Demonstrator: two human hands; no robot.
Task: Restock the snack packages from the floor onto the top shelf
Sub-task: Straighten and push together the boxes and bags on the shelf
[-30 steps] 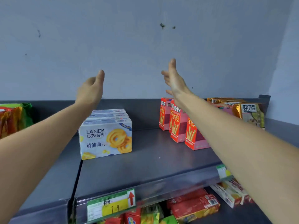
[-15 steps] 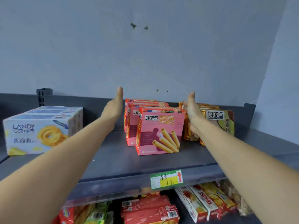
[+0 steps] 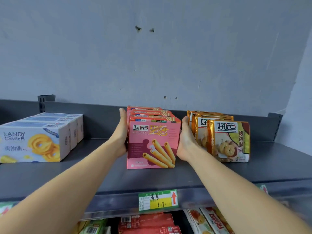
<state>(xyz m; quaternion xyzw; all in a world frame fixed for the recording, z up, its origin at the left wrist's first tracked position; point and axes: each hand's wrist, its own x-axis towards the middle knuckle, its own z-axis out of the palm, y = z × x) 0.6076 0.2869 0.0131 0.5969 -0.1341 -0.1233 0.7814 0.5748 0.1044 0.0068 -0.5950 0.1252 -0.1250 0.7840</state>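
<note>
A row of pink egg-roll boxes (image 3: 152,142) stands on the grey top shelf (image 3: 104,176), one behind another. My left hand (image 3: 120,134) lies flat against the row's left side. My right hand (image 3: 185,141) presses flat against its right side, wedged between the pink boxes and the orange cookie packs (image 3: 228,141). Both palms clamp the row between them, fingers stretched toward the back of the shelf.
White Landy Castle cookie boxes (image 3: 38,141) stand at the shelf's left. A green and yellow price tag (image 3: 157,200) hangs on the shelf's front edge. Red and white packages (image 3: 146,223) fill the shelf below. A grey wall rises behind.
My view swung right from the white boxes to the pink row. Both hands came down from mid-air and closed in on the two sides of the pink boxes.
</note>
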